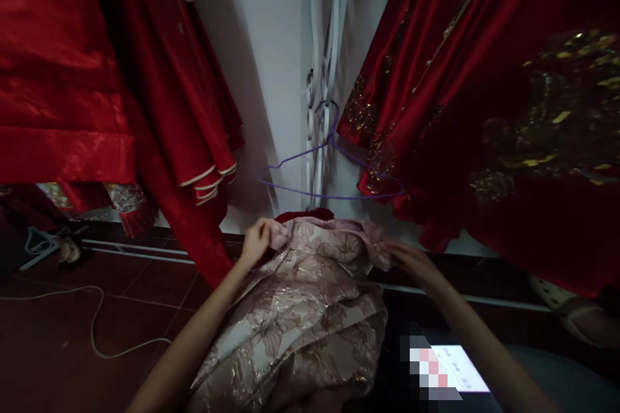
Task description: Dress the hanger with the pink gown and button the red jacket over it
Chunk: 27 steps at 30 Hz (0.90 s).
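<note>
Pink brocade garment, woven with a pale floral pattern, lies bunched in front of the person, running from the lower edge of the frame up toward the white wall, its top edge gathered between two bare hands. The left hand pinches the garment's upper left corner, fingers closed on the cloth; the right hand rests on the upper right edge with fingers spread low over the fabric, and whether it grips cannot be told. A strip of dark red fabric shows just above the pink cloth, between the hands. One purple wire hanger hangs empty on the wall above the garment, hooked beside a run of white hangers too closely stacked to count. Red satin robes with cream piping hang to the left, and red dresses with gold embroidery hang to the right. One white cord loops across the dark tiled floor at lower left, well apart from the hands. One lit screen, partly blurred, glows at lower right under the right forearm
</note>
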### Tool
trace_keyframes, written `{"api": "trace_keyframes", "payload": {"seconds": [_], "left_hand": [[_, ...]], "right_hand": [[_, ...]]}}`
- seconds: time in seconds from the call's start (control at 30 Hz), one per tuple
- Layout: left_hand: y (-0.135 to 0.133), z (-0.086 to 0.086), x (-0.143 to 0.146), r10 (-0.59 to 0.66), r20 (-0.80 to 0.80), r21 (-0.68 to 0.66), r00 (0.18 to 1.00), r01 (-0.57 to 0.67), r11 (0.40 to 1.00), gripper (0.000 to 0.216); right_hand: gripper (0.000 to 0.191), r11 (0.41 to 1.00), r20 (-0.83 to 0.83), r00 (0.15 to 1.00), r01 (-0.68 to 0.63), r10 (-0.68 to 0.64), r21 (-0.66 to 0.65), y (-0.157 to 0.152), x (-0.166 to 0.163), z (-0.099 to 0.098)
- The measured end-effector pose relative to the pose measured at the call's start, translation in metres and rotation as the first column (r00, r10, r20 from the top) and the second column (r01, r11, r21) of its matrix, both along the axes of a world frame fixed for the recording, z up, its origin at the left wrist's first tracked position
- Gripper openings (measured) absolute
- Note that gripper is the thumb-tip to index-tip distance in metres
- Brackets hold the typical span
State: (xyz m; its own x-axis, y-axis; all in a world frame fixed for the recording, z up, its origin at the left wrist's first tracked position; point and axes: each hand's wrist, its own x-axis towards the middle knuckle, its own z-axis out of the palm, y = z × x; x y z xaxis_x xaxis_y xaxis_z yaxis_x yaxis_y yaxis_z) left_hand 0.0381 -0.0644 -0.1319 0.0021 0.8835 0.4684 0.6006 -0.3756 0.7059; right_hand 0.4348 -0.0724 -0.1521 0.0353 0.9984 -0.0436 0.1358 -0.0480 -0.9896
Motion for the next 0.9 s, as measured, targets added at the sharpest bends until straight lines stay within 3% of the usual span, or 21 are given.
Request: {"api": "trace_keyframes", "payload": {"seconds": [0.07,0.13,0.2,0.27,0.4,0.57,0.7,0.9], "left_hand": [[-0.014,0.010,0.028,-0.178,-0.258,0.067,0.950,0.201,0.977,0.031],[-0.014,0.031,0.058,-0.257,-0.486,0.125,0.835,0.358,0.925,0.027],[-0.002,0.054,0.082,-0.205,-0.590,0.193,0.781,0.383,0.903,0.027],[0.014,0.068,0.099,-0.143,-0.637,0.258,0.757,0.385,0.886,0.027],[0.027,0.058,0.116,-0.087,-0.673,0.289,0.734,0.370,0.883,0.025],[0.007,0.036,0.121,0.005,-0.645,0.338,0.764,0.280,0.899,0.025],[0.001,0.039,0.123,0.028,-0.652,0.359,0.757,0.277,0.891,0.024],[0.002,0.044,0.123,0.041,-0.674,0.333,0.738,0.254,0.908,0.024]], "right_hand": [[0.018,0.992,0.167,0.984,-0.077,0.059,0.099,-0.011,-0.021,0.004],[0.021,0.965,0.290,0.955,-0.130,0.060,0.229,-0.015,-0.039,0.022],[0.023,0.927,0.387,0.921,-0.112,-0.038,0.358,-0.011,-0.051,0.046],[0.023,0.849,0.443,0.879,-0.089,-0.180,0.521,-0.002,-0.053,0.071],[0.022,0.662,0.384,0.788,0.039,-0.481,0.748,0.016,-0.028,0.098],[0.022,0.647,0.250,0.760,0.277,-0.600,0.710,0.019,0.018,0.083],[0.023,0.641,0.162,0.780,0.356,-0.605,0.680,0.012,0.031,0.067],[0.025,0.637,0.047,0.809,0.424,-0.586,0.644,0.006,0.023,0.069]]}}
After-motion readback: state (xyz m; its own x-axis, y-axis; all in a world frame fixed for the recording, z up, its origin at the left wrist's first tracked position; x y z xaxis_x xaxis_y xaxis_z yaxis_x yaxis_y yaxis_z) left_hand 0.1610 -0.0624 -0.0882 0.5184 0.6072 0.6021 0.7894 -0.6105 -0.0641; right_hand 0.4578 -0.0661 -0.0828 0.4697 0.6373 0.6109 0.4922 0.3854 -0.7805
